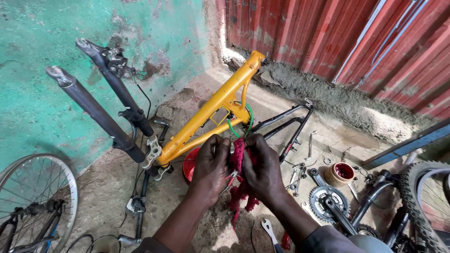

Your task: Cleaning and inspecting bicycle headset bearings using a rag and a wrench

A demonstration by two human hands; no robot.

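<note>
Red cloth, a frayed rag (238, 161), hangs between my two hands, in front of the yellow frame (213, 110) that lies upside down on the concrete floor (108, 187). My left hand (211, 164) is closed, the fingers curled around something small that I cannot see well, and it touches the rag at its upper edge. My right hand (263, 166) grips the rag from the other side, fingers folded over the cloth. The rag looks soft and light; I think it will bend and slip easily, so it is better to hold it bunched, near the top, and not by the loose threads below. Behind the hands a green cable (248, 117) loops at the frame. The dark fork (101, 112) points up to the left, a crankset (328, 201) lies to the right, and a wrench (269, 229) lies near my right wrist.
</note>
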